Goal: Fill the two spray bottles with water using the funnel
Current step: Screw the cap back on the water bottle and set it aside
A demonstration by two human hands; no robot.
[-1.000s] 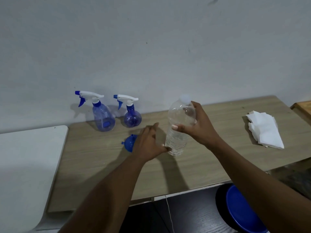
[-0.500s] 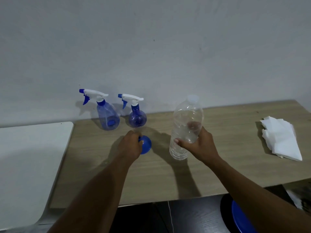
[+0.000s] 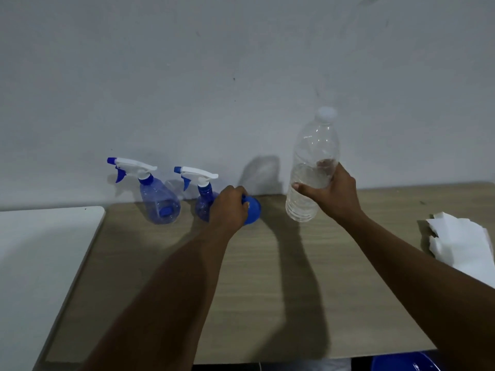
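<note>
Changes since half a second ago: the right hand point(image 3: 337, 195) has raised the bottle point(image 3: 312, 167) off the table point(image 3: 267, 285); it had stood there. The left hand point(image 3: 229, 207) has carried the funnel point(image 3: 254, 210) farther back, towards the sprayers.

Count, front to back: one blue dish point(image 3: 401, 362), partly visible below the table's front edge. One table, pale wood-grain laminate, flat and matt. One white board point(image 3: 40, 263) with a rounded corner, butted against the table's left side. One stack of white paper towels point(image 3: 467, 247), crumpled at the edges, at the right.

Two hands. The left has its fingers curled round the funnel, blue plastic and cone-shaped, wide mouth facing right, just beside the smaller sprayer point(image 3: 202, 202). The right wraps the bottle's middle, thumb in front, fingers behind. One bottle: clear ribbed plastic, white cap on, leaning slightly.

Two sprayers of translucent blue plastic, white heads, blue triggers and nozzles pointing left. The larger sprayer point(image 3: 158, 200) is conical, the smaller rounder. Both stand upright, caps on, against the plain grey wall point(image 3: 241, 62).
</note>
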